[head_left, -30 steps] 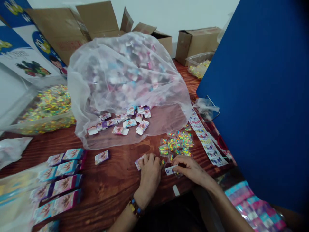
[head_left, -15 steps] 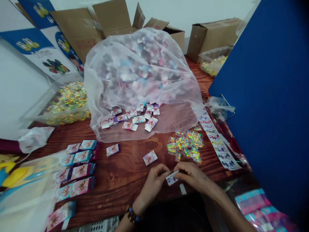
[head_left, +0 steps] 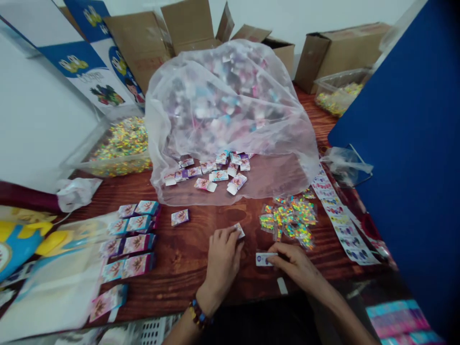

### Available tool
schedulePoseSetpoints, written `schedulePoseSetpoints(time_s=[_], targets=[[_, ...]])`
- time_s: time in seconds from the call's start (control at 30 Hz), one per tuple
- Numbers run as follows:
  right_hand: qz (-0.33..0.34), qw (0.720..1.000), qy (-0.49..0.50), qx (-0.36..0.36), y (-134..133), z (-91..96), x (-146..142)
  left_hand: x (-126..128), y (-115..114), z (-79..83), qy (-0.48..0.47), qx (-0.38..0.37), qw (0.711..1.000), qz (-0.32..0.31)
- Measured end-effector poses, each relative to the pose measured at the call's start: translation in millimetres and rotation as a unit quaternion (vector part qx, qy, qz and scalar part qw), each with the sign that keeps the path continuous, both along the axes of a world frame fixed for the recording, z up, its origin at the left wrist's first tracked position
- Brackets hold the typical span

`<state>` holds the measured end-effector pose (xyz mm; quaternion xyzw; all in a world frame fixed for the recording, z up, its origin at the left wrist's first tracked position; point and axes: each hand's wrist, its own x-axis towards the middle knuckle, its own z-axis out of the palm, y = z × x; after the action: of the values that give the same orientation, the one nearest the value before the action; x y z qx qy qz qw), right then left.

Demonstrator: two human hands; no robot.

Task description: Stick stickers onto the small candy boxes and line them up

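Note:
My left hand point(head_left: 223, 254), with a beaded bracelet at the wrist, reaches over a small printed box point(head_left: 239, 230). Its fingers are curled onto the box and cover most of it. In my right hand point(head_left: 293, 262), a small white sticker strip point(head_left: 264, 259) with dark round prints is pinched between thumb and fingers, low over the table. A blank white slip point(head_left: 282, 286) lies just below that hand. Clear sachets of coloured beads point(head_left: 289, 218) are heaped beyond my right hand. Another small purple-edged box point(head_left: 180, 217) lies to the left.
Printed boxes stand in rows point(head_left: 136, 243) at the left. A sheer white bag point(head_left: 230, 105) full of boxes spreads across the back. Bead-sachet tubs point(head_left: 118, 165) flank it. Sticker sheets point(head_left: 341, 220) lie at the right beside a blue panel point(head_left: 398, 158).
My left hand has left the sticker strip and moved forward onto the small box. My right hand keeps the strip alone. The whole view has shifted slightly.

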<state>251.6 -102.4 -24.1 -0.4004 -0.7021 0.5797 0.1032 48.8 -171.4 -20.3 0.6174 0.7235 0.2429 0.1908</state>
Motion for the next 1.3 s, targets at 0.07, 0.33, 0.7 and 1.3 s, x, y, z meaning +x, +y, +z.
schedulePoseSetpoints(time_s=[0.07,0.33,0.7,1.3], targets=[[-0.018,1.0,0.003,0.001,1.5,-2.0,1.4,-7.8,5.1,-2.4,0.109,-0.014,0.994,0.003],[-0.046,0.998,0.015,-0.051,-3.7,-20.3,5.4,-77.2,6.8,-2.3,-0.043,-0.011,0.993,0.106],[-0.025,0.999,-0.003,0.028,1.6,-13.9,-2.6,-139.4,-26.7,-1.4,-0.122,-0.035,0.979,0.157],[-0.037,0.998,0.043,0.04,9.1,2.3,-11.7,-53.1,152.1,19.4,0.261,0.053,0.961,-0.075]])
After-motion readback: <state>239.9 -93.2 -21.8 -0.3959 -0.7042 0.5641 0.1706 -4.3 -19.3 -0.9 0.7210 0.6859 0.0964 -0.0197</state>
